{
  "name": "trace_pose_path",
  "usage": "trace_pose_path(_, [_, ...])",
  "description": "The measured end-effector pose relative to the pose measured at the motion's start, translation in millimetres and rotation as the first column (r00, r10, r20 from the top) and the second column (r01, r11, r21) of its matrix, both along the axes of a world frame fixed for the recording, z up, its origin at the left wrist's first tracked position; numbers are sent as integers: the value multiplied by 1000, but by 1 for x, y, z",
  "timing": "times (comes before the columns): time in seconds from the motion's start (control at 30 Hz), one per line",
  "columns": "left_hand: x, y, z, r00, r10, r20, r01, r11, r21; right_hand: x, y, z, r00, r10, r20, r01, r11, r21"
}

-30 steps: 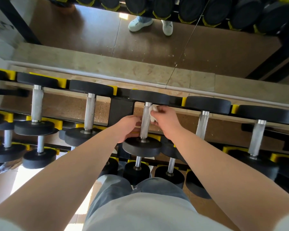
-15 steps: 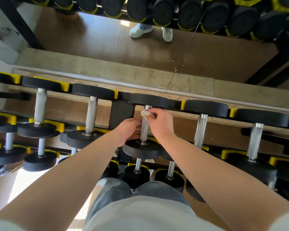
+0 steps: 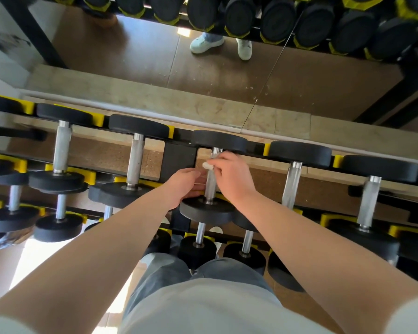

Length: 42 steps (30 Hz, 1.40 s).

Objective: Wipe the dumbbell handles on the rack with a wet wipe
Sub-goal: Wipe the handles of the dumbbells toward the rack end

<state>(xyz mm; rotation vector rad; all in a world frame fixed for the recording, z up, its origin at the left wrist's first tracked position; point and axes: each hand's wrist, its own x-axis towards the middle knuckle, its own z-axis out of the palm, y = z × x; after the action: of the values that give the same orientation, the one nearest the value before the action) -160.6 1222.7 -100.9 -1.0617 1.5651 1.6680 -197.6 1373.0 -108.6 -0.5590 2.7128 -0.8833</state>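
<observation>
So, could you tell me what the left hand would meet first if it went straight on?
The left hand points at the dumbbell handle, most likely met first; whether it touches the handle is unclear.

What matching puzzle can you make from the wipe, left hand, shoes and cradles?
1 wipe
2 left hand
3 shoes
4 cradles

A yellow
B reflected in the mirror
C pinched by the right hand at the handle
D low on the handle's left side

Pairs: 1-C, 2-D, 3-B, 4-A
</observation>
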Motion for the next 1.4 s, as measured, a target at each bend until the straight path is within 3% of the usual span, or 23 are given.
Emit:
trace_pose_path(0.1, [1, 0, 0, 999, 30, -19, -30, 999, 18, 14, 13, -3, 976, 216, 37, -217, 976, 33])
trace_pose_path(0.23, [3, -5, -2, 998, 55, -17, -53, 997, 59, 24, 23, -5, 854, 490, 175, -510, 854, 102])
trace_pose_path(0.33, [4, -7, -5, 998, 69, -14, -68, 996, 52, 12, 19, -2, 863, 494, 107, -506, 847, 164])
trace_pose_path(0.43, [3, -6, -4, 996, 92, 0, -92, 995, 45, -3, 10, 2, 949, 313, -33, -300, 932, 205])
trace_pose_path(0.5, [3, -7, -5, 996, 84, 11, -84, 996, 41, -6, 3, 5, 964, 263, -45, -249, 947, 201])
trace_pose_path(0.7, [6, -11, -12, 999, 50, -11, -50, 998, 37, 14, -1, 4, 856, 427, 293, -493, 845, 209])
trace_pose_path(0.83, [10, -13, -11, 988, -141, -62, 140, 990, -21, 16, -3, 9, 800, 443, 403, -534, 833, 145])
trace_pose_path(0.93, [13, -13, -8, 977, -182, -112, 175, 982, -68, 8, -1, 13, 872, 331, 360, -397, 909, 126])
trace_pose_path(1.03, [16, -12, -5, 966, -173, -191, 158, 983, -91, -4, -1, 15, 981, 106, 164, -116, 992, 55])
trace_pose_path(1.13, [14, -8, -4, 940, -195, -279, 141, 969, -202, -3, -4, 12, 991, 88, 101, -93, 994, 50])
trace_pose_path(1.2, [10, -5, -3, 932, -157, -328, 83, 970, -229, 2, -3, 10, 987, 86, 137, -91, 996, 25])
trace_pose_path(1.33, [5, -2, -5, 910, -293, -295, 143, 887, -440, 7, 9, 8, 943, -63, 325, 115, 983, -143])
trace_pose_path(1.4, [-1, 0, -5, 939, -207, -275, 62, 887, -457, 6, 14, 10, 901, -134, 413, 228, 956, -186])
